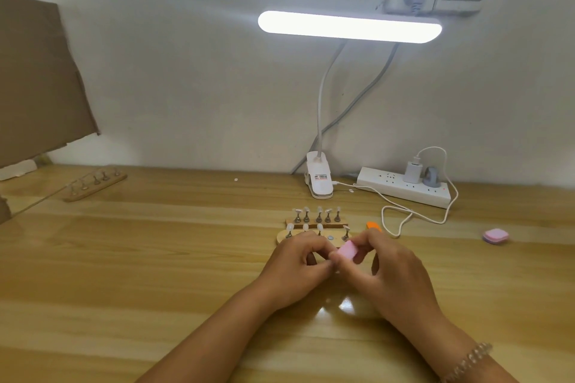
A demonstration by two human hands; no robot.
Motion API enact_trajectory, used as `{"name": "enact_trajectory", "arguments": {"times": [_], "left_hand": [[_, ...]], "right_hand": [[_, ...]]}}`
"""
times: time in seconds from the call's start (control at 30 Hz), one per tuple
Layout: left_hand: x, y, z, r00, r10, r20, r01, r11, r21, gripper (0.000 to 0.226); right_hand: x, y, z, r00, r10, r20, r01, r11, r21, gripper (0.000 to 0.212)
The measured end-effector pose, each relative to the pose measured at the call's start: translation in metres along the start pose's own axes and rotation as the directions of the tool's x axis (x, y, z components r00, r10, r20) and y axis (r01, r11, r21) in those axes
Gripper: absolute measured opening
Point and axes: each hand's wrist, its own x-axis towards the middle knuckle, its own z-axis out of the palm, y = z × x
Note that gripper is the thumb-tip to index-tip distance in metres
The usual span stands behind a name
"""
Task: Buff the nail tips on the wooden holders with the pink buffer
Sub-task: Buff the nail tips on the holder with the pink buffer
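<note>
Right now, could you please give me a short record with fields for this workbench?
right hand: pinches the pink buffer
left hand: fingers curled at the buffer's end; what they hold is hidden
wooden holders: two, one behind the other, just beyond the hands
nail tips: standing on pegs in both holders
third holder: far left, near the wall
power strip: back right, charger plugged in
lamp: lit
</note>
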Motion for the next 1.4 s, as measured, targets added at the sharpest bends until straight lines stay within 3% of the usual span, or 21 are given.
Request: {"name": "enact_trajectory", "arguments": {"times": [0.07,0.17,0.23,0.33,0.5,0.63,0.73,0.87,0.97,1.1,1.23,1.33,1.4], "left_hand": [[0.0,0.0,-0.001,1.0,-0.004,0.003,0.004,1.0,0.016,0.011],[0.0,0.001,0.001,1.0,-0.009,0.002,0.009,1.0,-0.02,0.01],[-0.002,0.001,0.001,1.0,0.0,0.023,0.001,0.999,-0.042,0.015],[-0.001,0.0,0.0,0.999,0.023,0.032,-0.022,0.999,-0.03,0.012],[-0.001,0.002,0.001,0.999,0.038,0.018,-0.037,0.998,-0.042,0.01],[-0.001,0.003,0.001,0.999,0.043,0.027,-0.041,0.997,-0.061,0.011],[-0.001,0.005,0.0,0.998,0.036,0.046,-0.034,0.999,-0.038,0.015],[-0.003,0.008,-0.001,0.998,0.034,0.058,-0.035,0.999,0.015,0.026],[-0.003,0.009,-0.002,0.996,0.026,0.087,-0.028,0.999,0.021,0.027],[-0.002,0.009,-0.001,0.998,0.012,0.06,-0.012,1.0,-0.006,0.021],[-0.001,0.011,-0.001,0.996,-0.005,0.084,0.009,0.999,-0.051,0.027],[-0.001,0.011,-0.001,0.997,-0.002,0.075,0.005,0.999,-0.049,0.024],[-0.002,0.012,-0.002,0.996,0.002,0.092,0.004,0.998,-0.067,0.027]], "right_hand": [[-0.001,-0.001,0.001,0.999,-0.024,0.024,0.024,1.0,0.015,0.036],[0.005,0.005,-0.001,0.996,0.091,-0.026,-0.09,0.995,0.042,0.032],[0.005,0.008,-0.001,0.997,0.065,-0.042,-0.064,0.998,0.024,0.024],[0.006,0.009,0.0,0.993,0.081,-0.087,-0.069,0.989,0.134,0.009],[0.009,0.012,0.002,0.984,0.154,0.093,-0.17,0.966,0.193,0.017],[0.007,0.012,-0.002,0.989,0.148,-0.003,-0.142,0.959,0.247,0.015],[0.001,0.004,-0.002,0.999,0.006,0.044,-0.015,0.977,0.211,0.028],[0.003,0.004,-0.001,0.999,0.039,0.001,-0.038,0.986,0.165,0.029],[-0.001,0.0,0.0,0.997,-0.063,0.035,0.059,0.993,0.098,0.036],[0.002,0.003,-0.001,0.999,0.03,-0.015,-0.028,0.993,0.111,0.037],[-0.002,-0.002,0.0,0.997,-0.075,0.027,0.073,0.995,0.071,0.035],[0.001,0.002,0.0,1.0,-0.001,-0.011,0.002,0.996,0.085,0.033],[-0.001,0.002,0.0,0.999,-0.046,-0.005,0.046,0.998,0.044,0.036]]}}
